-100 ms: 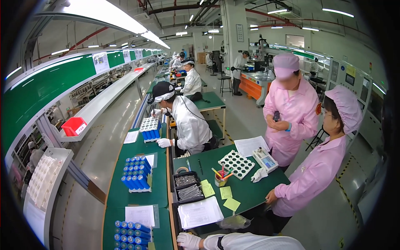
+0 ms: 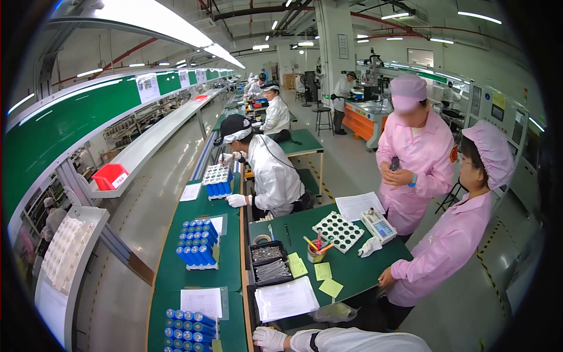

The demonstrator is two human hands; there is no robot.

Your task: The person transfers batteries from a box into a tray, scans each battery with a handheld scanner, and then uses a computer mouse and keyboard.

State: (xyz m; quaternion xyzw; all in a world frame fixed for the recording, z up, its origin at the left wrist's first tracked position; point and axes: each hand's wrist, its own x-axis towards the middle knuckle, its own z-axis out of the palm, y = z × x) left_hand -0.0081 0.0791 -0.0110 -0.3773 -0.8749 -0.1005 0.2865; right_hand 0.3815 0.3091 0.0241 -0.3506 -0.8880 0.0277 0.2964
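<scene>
My right hand (image 2: pixel 270 338), in a white glove, rests on the wooden edge of the green bench at the bottom of the view. Its fingers lie loosely bent over the edge, with nothing seen in them. My left hand is out of sight. Just left of the right hand stands a block of blue cylindrical cells (image 2: pixel 189 331), cut off by the lower rim. Papers (image 2: pixel 201 302) lie behind that block. Further up the bench is a second block of blue cells (image 2: pixel 197 243) in a white holder.
A side table (image 2: pixel 352 267) holds paper sheets (image 2: pixel 286 299), black trays of metal parts (image 2: pixel 271 262), a pen cup (image 2: pixel 316 251), a white holed holder (image 2: pixel 338 230) and a meter (image 2: pixel 378 226). Two people in pink (image 2: pixel 416 141) stand beside it. A co-worker (image 2: pixel 272 170) handles cells ahead.
The whole scene sits slightly further right in the picture, as my head has turned a little. My right hand stays on the bench edge.
</scene>
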